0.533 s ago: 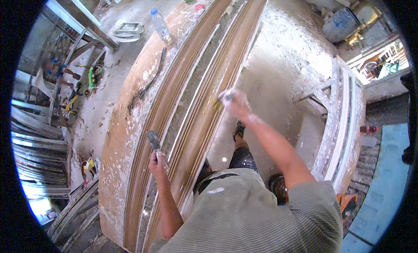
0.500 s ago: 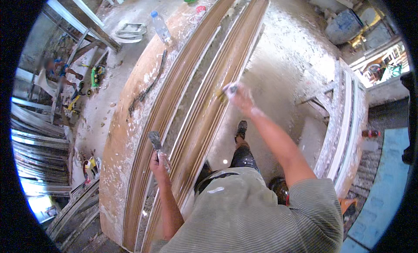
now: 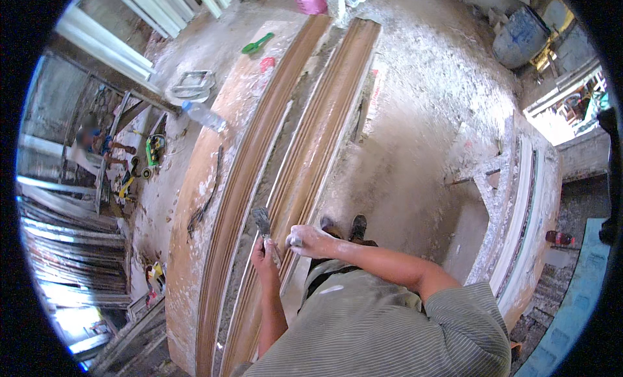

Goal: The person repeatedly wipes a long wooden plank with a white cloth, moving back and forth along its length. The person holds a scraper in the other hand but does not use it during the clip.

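Note:
Two long brown moulding strips with grooved profiles, the left moulding (image 3: 272,111) and the right moulding (image 3: 331,98), lie side by side on a paint-spattered board. My left hand (image 3: 265,255) is closed round the handle of a flat paintbrush (image 3: 261,220), its dark head pointing up and away from me, over the near part of the right moulding. Close beside it, my right hand (image 3: 310,241) is a whitened fist at the right moulding's edge. A little grey shows at its fingers, but what they hold is hidden.
A clear plastic bottle (image 3: 204,116) with a blue cap lies on the board (image 3: 185,202), near a dark strip (image 3: 217,176) and a green scoop (image 3: 257,43). Whitened mouldings (image 3: 519,215) rest on a stand at right. A person (image 3: 97,143) sits at far left.
My right hand has come back toward me along the right moulding, close to the left hand. The left hand with the paintbrush shifts slightly right. The view has tilted, showing more of the far end.

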A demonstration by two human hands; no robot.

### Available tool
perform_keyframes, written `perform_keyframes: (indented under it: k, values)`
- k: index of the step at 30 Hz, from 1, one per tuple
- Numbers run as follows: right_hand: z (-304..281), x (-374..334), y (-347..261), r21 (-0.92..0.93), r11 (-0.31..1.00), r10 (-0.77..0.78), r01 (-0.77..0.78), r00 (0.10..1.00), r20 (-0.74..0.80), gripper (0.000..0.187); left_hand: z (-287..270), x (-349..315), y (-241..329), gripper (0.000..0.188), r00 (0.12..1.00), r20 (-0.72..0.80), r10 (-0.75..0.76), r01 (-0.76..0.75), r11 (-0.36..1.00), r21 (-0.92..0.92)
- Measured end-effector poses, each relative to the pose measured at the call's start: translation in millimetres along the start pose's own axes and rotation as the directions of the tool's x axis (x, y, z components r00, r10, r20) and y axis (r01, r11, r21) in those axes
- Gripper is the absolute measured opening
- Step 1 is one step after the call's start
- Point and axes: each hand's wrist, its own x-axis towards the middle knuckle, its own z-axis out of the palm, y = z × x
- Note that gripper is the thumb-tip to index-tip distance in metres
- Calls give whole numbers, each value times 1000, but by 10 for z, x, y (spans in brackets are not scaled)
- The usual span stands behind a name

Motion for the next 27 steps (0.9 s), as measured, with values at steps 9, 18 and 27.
perform_keyframes:
  k: [9,18,27]
  values:
    - [-2343,912,1218,-271,921,126,-278,875,-467,14,993,926,426,13,998,65,16,-16,1000,-5]
    - [-5101,2396,1893,-319,774,156,-546,654,-741,19,1874,1976,676,13,1000,-27,-1,-2,994,-106]
    - [-3535,1531,1143,-591,756,213,-281,960,-184,9,2020,2359,1044,17,990,-126,-65,42,983,-176]
